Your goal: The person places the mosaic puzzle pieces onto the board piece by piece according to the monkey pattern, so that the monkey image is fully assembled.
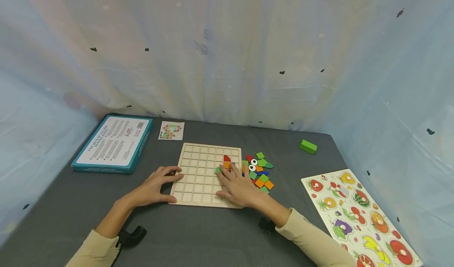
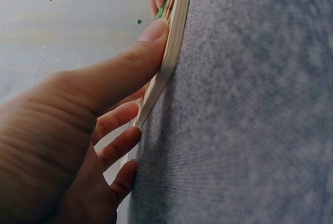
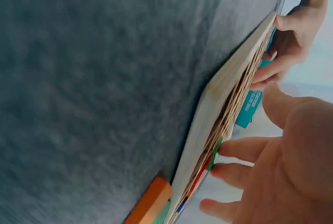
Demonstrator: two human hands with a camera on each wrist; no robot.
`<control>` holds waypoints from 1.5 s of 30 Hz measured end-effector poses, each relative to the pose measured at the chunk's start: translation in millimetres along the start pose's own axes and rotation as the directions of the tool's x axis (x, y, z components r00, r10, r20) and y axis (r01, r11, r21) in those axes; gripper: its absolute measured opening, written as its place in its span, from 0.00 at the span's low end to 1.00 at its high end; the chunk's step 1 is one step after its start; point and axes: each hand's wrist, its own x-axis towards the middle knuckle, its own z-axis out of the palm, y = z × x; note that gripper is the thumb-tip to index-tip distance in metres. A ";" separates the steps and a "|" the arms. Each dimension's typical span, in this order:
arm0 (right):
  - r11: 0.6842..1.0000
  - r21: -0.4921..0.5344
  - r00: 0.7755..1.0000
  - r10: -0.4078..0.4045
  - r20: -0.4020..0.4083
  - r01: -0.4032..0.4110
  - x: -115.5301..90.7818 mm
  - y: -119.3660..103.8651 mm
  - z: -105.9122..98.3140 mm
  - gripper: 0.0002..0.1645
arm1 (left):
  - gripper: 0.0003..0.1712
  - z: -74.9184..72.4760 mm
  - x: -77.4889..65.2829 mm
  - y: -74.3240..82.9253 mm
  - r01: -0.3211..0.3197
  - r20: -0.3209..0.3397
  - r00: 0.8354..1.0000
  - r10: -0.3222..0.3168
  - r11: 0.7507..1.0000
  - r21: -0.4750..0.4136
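A light wooden grid board (image 1: 197, 180) lies on the dark tabletop. At its left edge is my left hand (image 1: 152, 188), thumb by the near corner and fingertips spread along the side. In the left wrist view, the thumb (image 2: 119, 70) rests against the board's rim. My right hand (image 1: 241, 188) reaches over the board's right part with fingers extended. Its fingertips touch a green piece (image 3: 215, 154) on the grid, seen in the right wrist view. Beside it sit a red quarter-round piece (image 1: 226, 158) and an orange piece (image 1: 227, 165); the hand partly hides other pieces there.
Loose coloured pieces (image 1: 261, 162) lie right of the board, two white rings (image 1: 253, 162) among them. A pattern card (image 1: 172, 130) and a teal-edged box (image 1: 113, 141) are at back left. At right are a green block (image 1: 308, 146) and a fruit puzzle board (image 1: 354, 212).
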 end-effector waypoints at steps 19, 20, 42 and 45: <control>0.953 0.250 0.982 -0.184 0.035 0.169 4.9 35.8 -6.0 0.30 | 0.47 0.5 0.1 2.3 -0.016 -0.015 1.000 0.016 1.000 -0.002; 0.949 0.272 0.985 -0.172 0.014 0.162 3.2 37.7 -5.0 0.30 | 0.47 0.9 0.1 2.7 -0.020 -0.018 1.000 0.020 1.000 -0.002; 0.903 0.350 0.927 0.327 -0.187 -0.248 -10.3 121.3 -2.3 0.12 | 0.48 0.6 -0.3 0.2 -0.001 -0.006 1.000 0.001 1.000 -0.009; 0.880 0.396 0.931 0.338 -0.139 -0.261 -7.4 123.9 -5.7 0.09 | 0.48 0.3 -0.1 0.1 -0.002 -0.003 1.000 0.002 1.000 -0.009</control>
